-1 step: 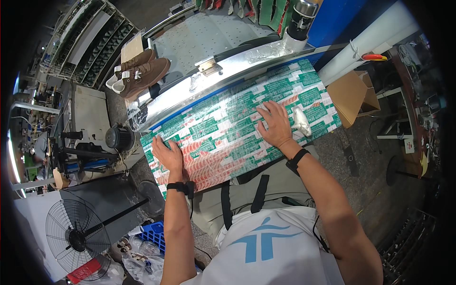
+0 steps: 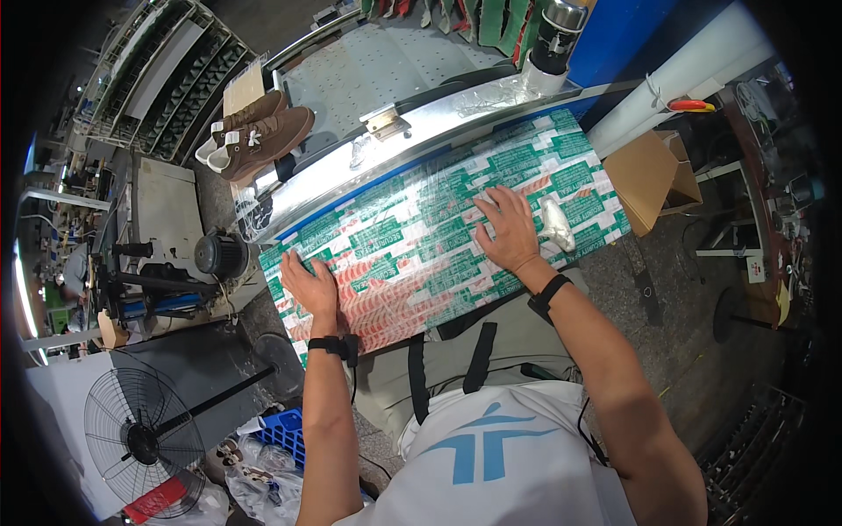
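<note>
On the worktop below the head camera, left hand (image 2: pixel 309 282) flat and palm down near the left end of a green, white and red printed sheet (image 2: pixel 421 245), fingers spread a little and gripping nothing, black band on the wrist. Farther right on the same sheet, right hand (image 2: pixel 509 230) likewise flat and open, fingers fanned toward the far edge, black watch (image 2: pixel 549 296) at the wrist, nothing held. Just beside the right hand, toward the sheet's right end, a small crumpled piece of clear plastic (image 2: pixel 556 223) lying on the print. Spread under both palms, that sheet, glossy as if under clear film, covering the top from one end to the other and running slantwise across the view. Along its far edge, a shiny metal rail (image 2: pixel 412 131) with a small brass-coloured hinge piece (image 2: pixel 386 121) on it. Beyond the rail, a grey perforated table (image 2: pixel 377 66) and, at its left, 2 brown shoes (image 2: pixel 254 131) with white soles side by side. At the far right end of the rail, a metal flask with a dark band (image 2: pixel 554 39), upright. Right of the worktop, an open cardboard box (image 2: pixel 651 180). Left of it, a dark machine with a round motor (image 2: pixel 219 256); lower left, a caged floor fan (image 2: pixel 145 438) and a blue crate (image 2: pixel 282 434).
</note>
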Available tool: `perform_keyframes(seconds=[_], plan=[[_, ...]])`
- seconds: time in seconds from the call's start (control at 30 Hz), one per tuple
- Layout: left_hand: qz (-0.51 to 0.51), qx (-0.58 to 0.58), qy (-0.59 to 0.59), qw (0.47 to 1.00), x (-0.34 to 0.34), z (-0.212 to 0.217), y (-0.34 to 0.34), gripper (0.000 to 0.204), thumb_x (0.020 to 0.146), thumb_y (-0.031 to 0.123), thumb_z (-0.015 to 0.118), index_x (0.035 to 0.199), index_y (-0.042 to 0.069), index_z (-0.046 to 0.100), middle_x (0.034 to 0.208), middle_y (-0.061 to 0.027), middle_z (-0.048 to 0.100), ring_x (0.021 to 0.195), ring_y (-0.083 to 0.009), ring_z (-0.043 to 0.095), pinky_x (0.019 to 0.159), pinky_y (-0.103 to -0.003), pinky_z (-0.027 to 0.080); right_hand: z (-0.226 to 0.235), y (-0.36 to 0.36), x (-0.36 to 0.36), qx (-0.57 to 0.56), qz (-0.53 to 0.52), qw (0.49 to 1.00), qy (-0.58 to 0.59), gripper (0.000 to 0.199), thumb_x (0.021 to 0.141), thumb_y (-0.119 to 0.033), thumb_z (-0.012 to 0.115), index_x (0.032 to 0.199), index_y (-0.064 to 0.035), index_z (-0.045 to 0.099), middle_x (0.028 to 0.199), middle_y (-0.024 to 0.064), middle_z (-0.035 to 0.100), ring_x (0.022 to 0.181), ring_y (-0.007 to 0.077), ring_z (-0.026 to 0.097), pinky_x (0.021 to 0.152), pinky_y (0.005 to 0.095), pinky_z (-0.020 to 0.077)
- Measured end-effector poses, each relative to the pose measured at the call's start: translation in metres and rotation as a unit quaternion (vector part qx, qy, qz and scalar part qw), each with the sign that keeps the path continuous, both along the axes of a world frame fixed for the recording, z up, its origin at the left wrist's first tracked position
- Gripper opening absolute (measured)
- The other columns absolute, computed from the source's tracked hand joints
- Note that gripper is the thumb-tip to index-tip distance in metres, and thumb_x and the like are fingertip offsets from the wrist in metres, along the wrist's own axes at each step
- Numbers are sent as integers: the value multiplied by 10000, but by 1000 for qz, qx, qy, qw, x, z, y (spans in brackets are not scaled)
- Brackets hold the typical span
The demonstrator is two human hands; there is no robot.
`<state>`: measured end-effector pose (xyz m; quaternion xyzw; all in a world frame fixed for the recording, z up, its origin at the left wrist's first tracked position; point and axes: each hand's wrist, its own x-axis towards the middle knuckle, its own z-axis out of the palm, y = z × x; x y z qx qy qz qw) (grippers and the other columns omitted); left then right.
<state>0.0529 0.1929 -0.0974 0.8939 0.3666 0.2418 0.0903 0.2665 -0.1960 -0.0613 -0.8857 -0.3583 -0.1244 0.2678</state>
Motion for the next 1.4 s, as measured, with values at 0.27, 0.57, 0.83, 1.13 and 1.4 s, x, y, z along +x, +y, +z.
perform_keyframes(seconds=[0.27,0.57,0.83,1.13,1.4], plan=[[-3,8,-4,1000,-1,0,0,578,1073,283,601,1538,-55,543,1640,-296,493,1536,-474,424,1317,-614,248,1,1,0,-5,-13,1000,15,527,939,-235,733,1424,-47,646,1478,167,587,1467,390,498,1270,560,345],[-1,10,-4,1000,1,-1,0,571,1068,268,606,1535,-55,547,1639,-295,496,1535,-473,426,1315,-611,253,-1,-2,0,-21,-7,1000,18,498,968,-238,720,1456,-147,691,1511,172,581,1477,406,497,1266,607,339],[1,11,-1,1000,0,0,0,576,1064,269,613,1534,-57,548,1638,-290,497,1536,-471,424,1316,-600,257,3,-1,1,-44,24,999,-9,471,1014,-310,701,1462,-164,696,1529,182,558,1480,394,468,1260,570,337],[1,4,0,1000,1,1,-2,580,1067,275,613,1533,-65,547,1632,-295,498,1538,-467,421,1317,-599,252,1,0,1,-51,-2,999,-4,548,1036,-370,684,1508,-95,644,1538,191,544,1482,396,463,1265,559,333],[0,20,-3,1000,0,1,-2,562,1062,266,624,1520,-53,556,1616,-294,512,1507,-471,451,1296,-599,279,6,0,0,-13,6,1000,-2,611,1026,-355,697,1569,-96,584,1574,199,518,1458,395,488,1258,560,340]])
